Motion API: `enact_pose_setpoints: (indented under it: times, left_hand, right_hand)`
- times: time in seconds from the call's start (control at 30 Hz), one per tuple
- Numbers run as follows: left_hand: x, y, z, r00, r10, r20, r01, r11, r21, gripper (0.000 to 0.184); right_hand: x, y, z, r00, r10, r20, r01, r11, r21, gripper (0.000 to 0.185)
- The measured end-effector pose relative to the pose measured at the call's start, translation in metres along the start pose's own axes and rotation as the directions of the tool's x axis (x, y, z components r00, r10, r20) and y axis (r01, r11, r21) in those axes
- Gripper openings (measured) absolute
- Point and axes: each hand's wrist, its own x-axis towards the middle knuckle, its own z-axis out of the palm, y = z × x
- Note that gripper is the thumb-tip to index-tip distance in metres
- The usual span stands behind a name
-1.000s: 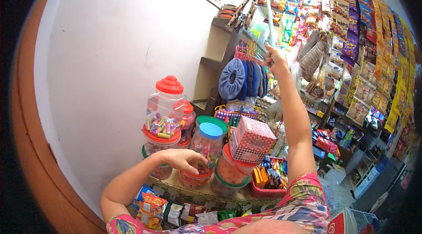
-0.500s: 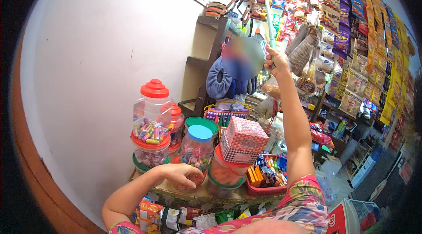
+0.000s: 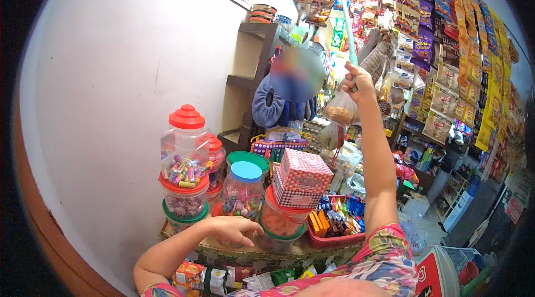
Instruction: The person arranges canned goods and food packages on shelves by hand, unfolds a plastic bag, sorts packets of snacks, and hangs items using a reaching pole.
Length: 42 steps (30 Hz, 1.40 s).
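My right hand (image 3: 359,82), raised high, is wrapped round the lower end of a pale green pole (image 3: 350,32). The pole's upper end reaches up among hanging snack packets (image 3: 322,1). Low over the counter, my left hand (image 3: 234,231) has bent, loosely spread fingers and holds nothing. It is in front of a candy jar with a blue lid (image 3: 246,172) and left of a red-lidded tub (image 3: 285,218). Two checkered boxes (image 3: 305,171) are stacked on that tub. Bags of brown food (image 3: 340,112) hang just below my right hand.
Jars with red lids (image 3: 186,117) stand at the left by the white wall (image 3: 106,74). A red basket of packets (image 3: 337,235) sits at the right of the counter. Blue fabric items (image 3: 267,106) hang beside a dark shelf (image 3: 245,82). Snack strips (image 3: 426,18) hang at the upper right.
The view has shifted to the right. The pole's top has left the dark-patterned strip, which hung by the shelf; packets there now look rearranged. My left hand remains low over the counter.
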Motion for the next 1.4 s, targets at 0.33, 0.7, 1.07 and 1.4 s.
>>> enact_pose_setpoints:
  times: [0.33,0.7,1.07,1.4]
  left_hand:
    - [-0.006,0.003,0.005,1.0,0.021,0.011,-0.021,0.999,0.024,0.054]
    - [0.012,0.004,0.013,0.994,0.07,0.087,-0.074,0.996,0.046,0.053]
    - [0.023,0.014,0.034,0.976,0.079,0.202,-0.093,0.994,0.061,0.056]
    - [0.031,0.039,0.045,0.965,0.184,0.188,-0.204,0.975,0.092,0.049]
  right_hand:
    - [-0.039,0.001,-0.025,0.989,-0.118,-0.094,0.107,0.987,-0.12,0.017]
    - [-0.112,0.008,-0.063,0.976,-0.156,-0.155,0.135,0.981,-0.142,0.018]
    - [-0.194,0.064,-0.089,0.931,-0.232,-0.28,0.106,0.911,-0.4,0.023]
    - [-0.272,0.123,-0.109,0.942,-0.031,-0.336,-0.099,0.926,-0.365,0.031]
